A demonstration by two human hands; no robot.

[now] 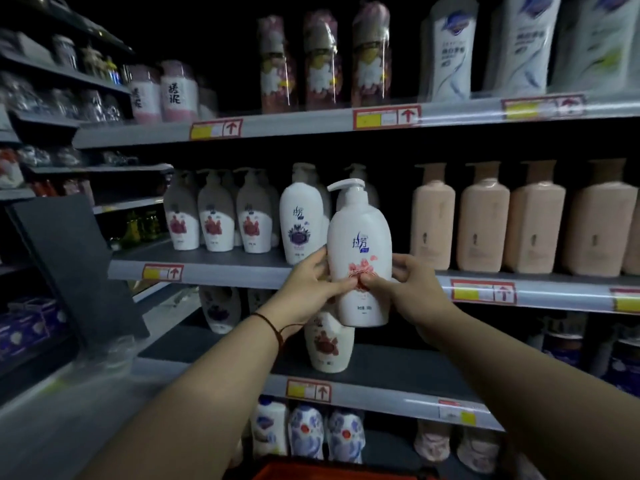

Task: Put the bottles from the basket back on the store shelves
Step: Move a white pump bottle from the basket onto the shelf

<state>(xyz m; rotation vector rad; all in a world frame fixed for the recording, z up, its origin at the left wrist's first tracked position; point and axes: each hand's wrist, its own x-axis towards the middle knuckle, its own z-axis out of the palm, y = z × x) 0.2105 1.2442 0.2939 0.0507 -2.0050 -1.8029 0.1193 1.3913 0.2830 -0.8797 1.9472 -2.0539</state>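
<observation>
A white pump bottle with a red flower label is held upright in front of the middle shelf. My left hand grips its left side and my right hand grips its right side, thumbs meeting on the label. Its base hangs below the shelf's front edge. A matching white bottle with a purple label stands on the shelf just left of it. The red rim of the basket shows at the bottom edge.
Peach bottles line the middle shelf to the right, small white pump bottles to the left. The upper shelf carries pink and white bottles. A white bottle stands on the lower shelf under my hands. A dark panel leans at left.
</observation>
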